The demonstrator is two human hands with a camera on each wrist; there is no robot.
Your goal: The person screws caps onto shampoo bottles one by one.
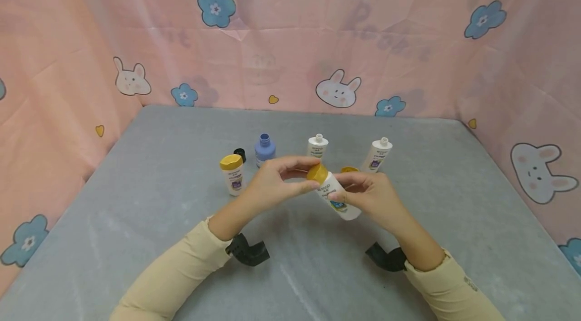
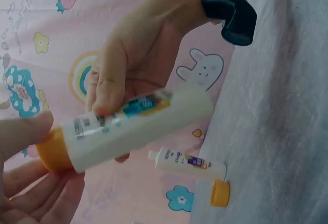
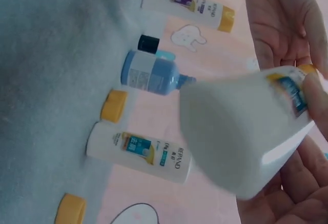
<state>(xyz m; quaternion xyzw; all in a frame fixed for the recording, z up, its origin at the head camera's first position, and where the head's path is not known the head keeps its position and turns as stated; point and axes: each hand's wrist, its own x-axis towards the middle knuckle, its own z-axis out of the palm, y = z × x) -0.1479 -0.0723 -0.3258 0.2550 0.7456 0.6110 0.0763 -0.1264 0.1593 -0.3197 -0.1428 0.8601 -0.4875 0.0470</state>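
Note:
A white bottle with a yellow cap is held tilted above the table, its cap end up and to the left. The fingers and thumb of my left hand pinch that cap from both sides. My right hand grips the bottle's body, its thumb lying across the front by the label. In the left wrist view the cap sits on the bottle's end. The bottle's base faces the camera in the right wrist view.
Left of the hands stand a yellow-capped white bottle, a black cap and an uncapped blue bottle. Behind them are two uncapped white bottles. Loose yellow caps lie on the grey table.

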